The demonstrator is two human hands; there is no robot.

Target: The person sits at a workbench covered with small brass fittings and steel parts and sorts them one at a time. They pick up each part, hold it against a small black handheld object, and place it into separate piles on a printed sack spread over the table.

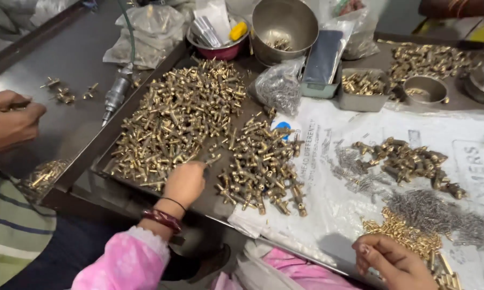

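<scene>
Head view: saw the left hand (pixel 185 182) reaching far over the dark tray (pixel 86 161), fingers pinched narrow on one small brass fitting (pixel 212 159) between two heaps. Counted two heaps on that tray: a large brass pile (pixel 177 118) to the left and a smaller brass pile (pixel 263 166) to the right. Found the right hand (pixel 395 263) near, low right, loosely curled, resting beside a heap of small brass pins (pixel 408 236) on the white plastic sheet (pixel 328 204); could not tell whether it held anything. Noted two steel bowls far off, a large empty-looking bowl (pixel 285 27) and a small bowl (pixel 425 88). Spotted another person's hands (pixel 8 118) at far left over the table (pixel 75 59).
</scene>
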